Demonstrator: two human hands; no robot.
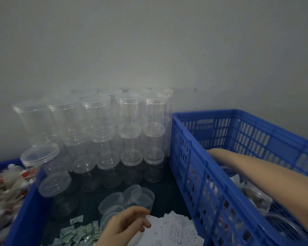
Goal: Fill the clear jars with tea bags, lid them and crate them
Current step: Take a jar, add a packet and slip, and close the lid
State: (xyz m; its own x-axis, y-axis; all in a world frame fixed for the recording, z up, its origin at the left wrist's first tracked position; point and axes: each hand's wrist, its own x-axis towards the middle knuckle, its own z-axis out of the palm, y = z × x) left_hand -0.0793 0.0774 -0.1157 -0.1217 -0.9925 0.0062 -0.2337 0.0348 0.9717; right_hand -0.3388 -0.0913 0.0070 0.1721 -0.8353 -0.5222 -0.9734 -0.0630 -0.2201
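- In the blue crate on the right there are already a few filled jars, so crating's underway, I'd say.
- Loads of empty clear jars stacked upright by the wall, long axis vertical, lids on.
- Right arm reaches into the crate; can't tell what its hand's doing.
- Left hand hovers loosely curled over the white packets, holding nothing obvious.

A plain, pale grey wall fills the upper half of the view, unmarked but for one small dark speck at the right (too small to identify). The light is dim and cool. Below lies a dark work surface.
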